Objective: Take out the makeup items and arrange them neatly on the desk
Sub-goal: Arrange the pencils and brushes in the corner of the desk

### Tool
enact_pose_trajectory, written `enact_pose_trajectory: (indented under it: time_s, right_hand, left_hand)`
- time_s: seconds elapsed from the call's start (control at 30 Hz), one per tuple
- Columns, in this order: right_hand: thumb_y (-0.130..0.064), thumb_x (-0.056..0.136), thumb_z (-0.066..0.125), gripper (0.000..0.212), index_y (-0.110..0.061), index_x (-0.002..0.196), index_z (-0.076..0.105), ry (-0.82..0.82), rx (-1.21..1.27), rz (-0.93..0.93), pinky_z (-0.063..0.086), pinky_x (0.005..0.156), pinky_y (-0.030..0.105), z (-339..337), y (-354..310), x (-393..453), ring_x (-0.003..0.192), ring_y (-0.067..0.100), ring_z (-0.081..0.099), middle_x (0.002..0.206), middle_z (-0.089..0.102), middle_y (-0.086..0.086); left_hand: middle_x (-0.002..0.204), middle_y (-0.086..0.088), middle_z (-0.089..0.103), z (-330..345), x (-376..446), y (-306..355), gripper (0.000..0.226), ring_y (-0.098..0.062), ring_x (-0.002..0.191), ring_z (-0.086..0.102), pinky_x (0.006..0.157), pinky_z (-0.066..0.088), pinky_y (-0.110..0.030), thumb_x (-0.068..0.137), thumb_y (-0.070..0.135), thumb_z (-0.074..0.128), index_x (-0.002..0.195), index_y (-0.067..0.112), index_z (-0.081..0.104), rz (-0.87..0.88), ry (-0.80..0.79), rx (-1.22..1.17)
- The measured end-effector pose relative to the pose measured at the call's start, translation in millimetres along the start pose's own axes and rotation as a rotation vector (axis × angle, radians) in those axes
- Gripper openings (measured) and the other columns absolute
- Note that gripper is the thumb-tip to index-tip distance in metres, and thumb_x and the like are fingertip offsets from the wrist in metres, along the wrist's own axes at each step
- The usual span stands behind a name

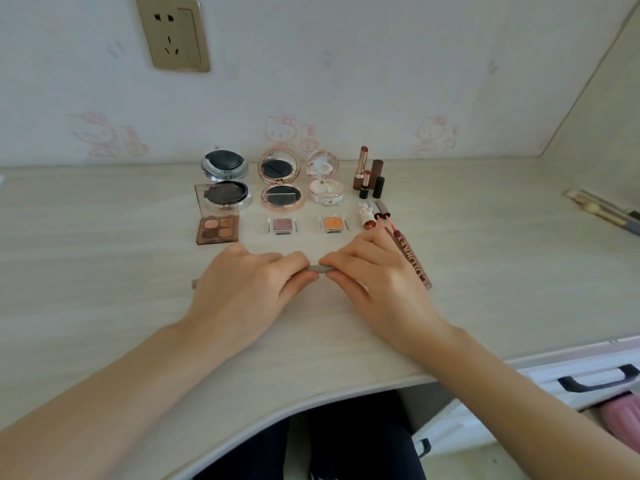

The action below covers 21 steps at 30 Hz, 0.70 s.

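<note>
Currently a slim grey pencil is held just above the desk, nearer its front edge than the arranged makeup rows. Its long axis runs left to right, gripped by the left hand and pinched by the right hand. Both ends are covered, so neither hand is nearer; a capped pull-apart is likely.

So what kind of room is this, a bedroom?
Probably a bedroom desk: cartoon-cat wallpaper, a wall socket, and makeup such as an eyeshadow palette laid out on the pale desk.
</note>
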State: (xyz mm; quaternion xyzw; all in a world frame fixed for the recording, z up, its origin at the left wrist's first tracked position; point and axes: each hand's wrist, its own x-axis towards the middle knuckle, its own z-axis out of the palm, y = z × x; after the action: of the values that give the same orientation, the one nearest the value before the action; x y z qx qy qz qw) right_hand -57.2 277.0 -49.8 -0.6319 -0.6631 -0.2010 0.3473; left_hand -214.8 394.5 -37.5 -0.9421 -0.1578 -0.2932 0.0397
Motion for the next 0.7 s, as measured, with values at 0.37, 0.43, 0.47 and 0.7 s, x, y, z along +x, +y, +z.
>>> enact_pose_trajectory:
  time_s: [0.37, 0.43, 0.47, 0.7]
  right_hand:
    - [-0.006, 0.082, 0.072, 0.016, -0.007, 0.098, 0.073, 0.01, 0.049, 0.157, 0.037, 0.094, 0.018, -2.3, 2.0, 1.2, 0.092, 0.025, 0.058, 0.091, 0.068, 0.002]
    - [-0.006, 0.083, 0.071, 0.015, -0.008, 0.098, 0.072, 0.028, 0.045, 0.176, 0.044, 0.088, 0.03, -1.5, 3.7, 0.4, 0.093, 0.023, 0.057, 0.092, 0.068, 0.002]
    - [-0.006, 0.083, 0.071, 0.015, -0.009, 0.098, 0.072, 0.042, 0.045, 0.189, 0.046, 0.086, 0.033, -1.3, 4.6, 0.3, 0.093, 0.022, 0.056, 0.092, 0.067, 0.001]
    - [-0.007, 0.082, 0.071, 0.018, -0.013, 0.098, 0.072, 0.097, 0.055, 0.28, 0.047, 0.08, 0.03, -0.8, 9.2, -1.2, 0.094, 0.016, 0.054, 0.091, 0.065, -0.005]
  left_hand:
    - [0.075, 0.005, 0.062, -5.3, -2.1, 0.7, 0.026, -0.019, 0.073, 0.058, 0.077, 0.043, -0.039, 0.082, 0.016, 0.052, 0.106, 0.013, 0.06, -0.093, -0.064, -0.112]
    - [0.081, 0.005, 0.065, -3.4, -1.9, -0.9, 0.029, -0.019, 0.08, 0.059, 0.08, 0.039, -0.039, 0.081, 0.007, 0.054, 0.109, 0.012, 0.058, -0.095, -0.071, -0.127]
    - [0.082, 0.005, 0.065, -2.2, -2.0, -1.7, 0.029, -0.019, 0.082, 0.059, 0.081, 0.037, -0.037, 0.081, 0.003, 0.057, 0.109, 0.011, 0.058, -0.095, -0.074, -0.131]
    - [0.076, 0.005, 0.059, 1.5, -2.5, -6.4, 0.027, -0.021, 0.074, 0.055, 0.071, 0.042, -0.037, 0.078, -0.005, 0.063, 0.1, 0.011, 0.061, -0.092, -0.016, -0.179]
